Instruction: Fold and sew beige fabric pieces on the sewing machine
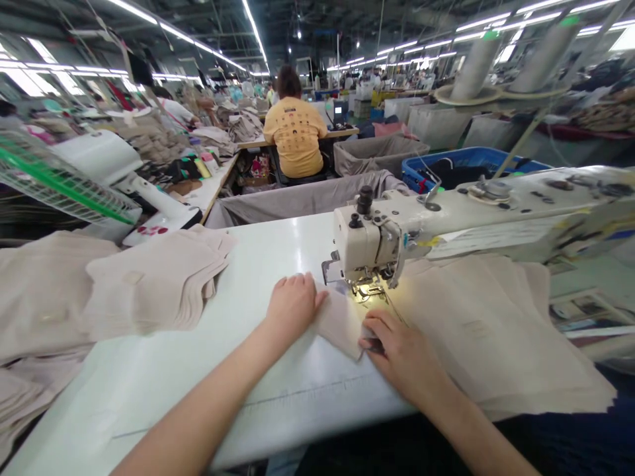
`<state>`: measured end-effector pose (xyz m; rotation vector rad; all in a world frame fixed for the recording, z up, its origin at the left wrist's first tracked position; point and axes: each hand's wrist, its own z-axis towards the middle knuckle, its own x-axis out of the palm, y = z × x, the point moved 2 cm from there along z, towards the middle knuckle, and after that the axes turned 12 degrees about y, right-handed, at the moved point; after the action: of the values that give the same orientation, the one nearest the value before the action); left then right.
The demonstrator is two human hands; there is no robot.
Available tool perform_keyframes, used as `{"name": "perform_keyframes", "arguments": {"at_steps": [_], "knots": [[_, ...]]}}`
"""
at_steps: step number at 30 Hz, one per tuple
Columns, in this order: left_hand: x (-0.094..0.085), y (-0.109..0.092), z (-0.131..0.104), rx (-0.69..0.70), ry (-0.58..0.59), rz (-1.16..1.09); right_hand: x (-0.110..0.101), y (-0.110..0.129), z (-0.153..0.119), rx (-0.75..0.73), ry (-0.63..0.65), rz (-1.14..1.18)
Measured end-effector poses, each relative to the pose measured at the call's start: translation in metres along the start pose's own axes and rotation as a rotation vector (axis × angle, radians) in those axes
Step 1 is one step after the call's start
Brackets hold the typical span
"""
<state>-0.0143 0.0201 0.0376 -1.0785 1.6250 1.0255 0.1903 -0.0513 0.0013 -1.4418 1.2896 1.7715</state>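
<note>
A small beige fabric piece lies on the white table beside the lit needle plate of the sewing machine. My left hand rests at the piece's left edge, fingers bent, with the thumb toward the fabric; whether it grips anything is hidden. At the near right corner of the piece, my right hand has its thumb and fingers pinched together on the fabric, just in front of the presser foot. Right of the machine head, a fanned stack of beige panels spreads over the table.
Stacked beige pieces cover the table's left side, near a white fan with a green rim. Beyond the table are a grey cloth-lined bin, a blue basket and a seated person in a yellow shirt.
</note>
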Motion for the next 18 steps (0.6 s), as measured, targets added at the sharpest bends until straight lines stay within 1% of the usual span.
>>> {"name": "perform_keyframes", "arguments": {"at_steps": [1,2,4,6,9,13,18], "knots": [[0.000,-0.007,0.007,-0.019,-0.049,0.001,0.002,0.002,-0.001,-0.011,-0.010,0.009],[0.003,-0.013,0.015,-0.010,-0.079,-0.009,0.003,0.003,-0.002,-0.018,-0.022,0.014],[0.011,-0.018,0.030,0.028,-0.110,-0.063,0.005,0.004,-0.004,-0.014,-0.049,0.021],[0.017,-0.019,0.045,0.145,-0.122,-0.120,0.007,0.005,-0.004,-0.006,-0.065,0.028],[0.018,-0.014,0.063,0.303,-0.113,-0.144,0.008,0.006,-0.002,-0.012,-0.080,0.008],[0.011,-0.013,0.074,0.371,-0.086,-0.129,0.009,0.007,0.001,-0.010,-0.092,-0.055],[0.009,-0.017,0.079,0.408,-0.084,-0.129,0.010,0.006,0.003,-0.005,-0.093,-0.046]]}}
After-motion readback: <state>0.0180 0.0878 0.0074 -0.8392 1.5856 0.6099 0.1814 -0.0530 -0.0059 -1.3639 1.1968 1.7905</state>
